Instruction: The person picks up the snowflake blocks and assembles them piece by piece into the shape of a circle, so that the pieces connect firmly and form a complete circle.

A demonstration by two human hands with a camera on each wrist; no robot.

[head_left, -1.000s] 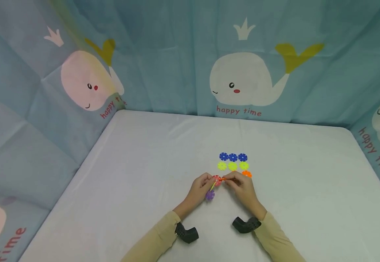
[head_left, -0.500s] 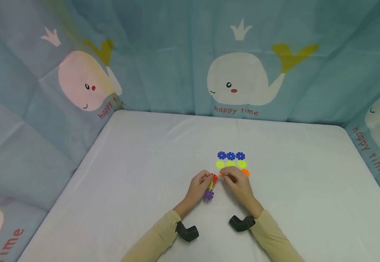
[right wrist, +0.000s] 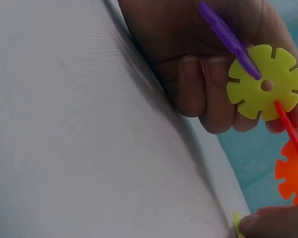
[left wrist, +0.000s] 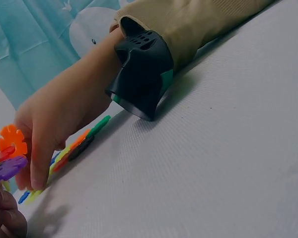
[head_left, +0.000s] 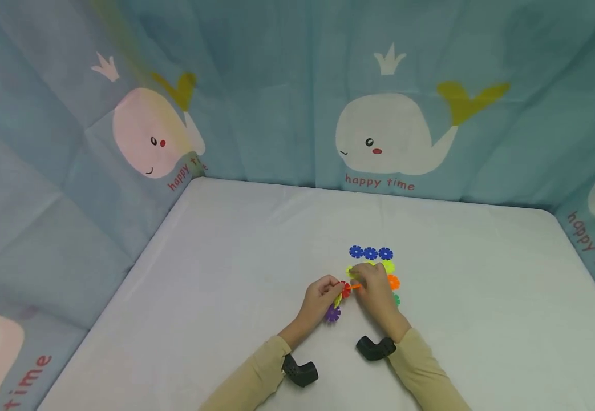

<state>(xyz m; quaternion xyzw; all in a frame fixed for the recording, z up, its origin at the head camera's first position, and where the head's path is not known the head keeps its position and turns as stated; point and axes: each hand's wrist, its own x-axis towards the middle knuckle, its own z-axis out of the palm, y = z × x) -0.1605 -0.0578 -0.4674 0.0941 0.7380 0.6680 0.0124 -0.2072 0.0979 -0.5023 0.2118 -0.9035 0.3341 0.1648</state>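
Left fingers [right wrist: 191, 89] grip chain of flat, smooth, notched plastic discs [right wrist: 249, 101] | right fingers [left wrist: 40, 158], earlier pinching its orange disc [right wrist: 287, 174], now touch loose yellow disc [right wrist: 236, 224] | pinch unclear

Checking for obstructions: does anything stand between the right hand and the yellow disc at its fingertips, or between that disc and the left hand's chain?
Nothing visible: the right hand touches the yellow notched disc, and no other object shows between that and the linked orange disc.
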